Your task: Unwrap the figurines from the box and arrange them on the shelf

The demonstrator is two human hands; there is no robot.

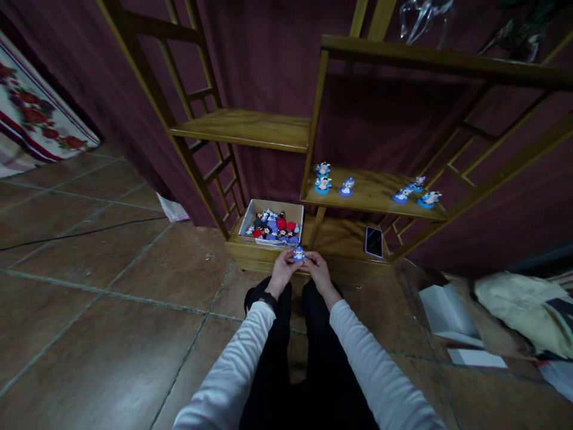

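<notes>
Between my two hands is a small purple-and-white figurine (299, 255), upright on its round base. My left hand (283, 270) pinches it from the left side, and my right hand (317, 269) has its fingers closed at its right side. Just beyond them, a white cardboard box (294, 213) on the lowest shelf holds a heap of similar figurines (273, 226) in red, purple and dark colours. On the shelf above and to the right stand several more: a purple figurine (346, 187) alone, pink-and-blue ones (323, 184) at the left, and a group (428, 199) at the right.
A phone (374, 242) lies on the lower shelf (340, 239). The wooden shelf unit (250, 125) has upright posts and an upper board holding a clear glass-like object (423, 21). On the floor at right are white cardboard pieces (450, 310) and a pale cloth bundle (523, 304). A black cable (85, 232) crosses the left floor.
</notes>
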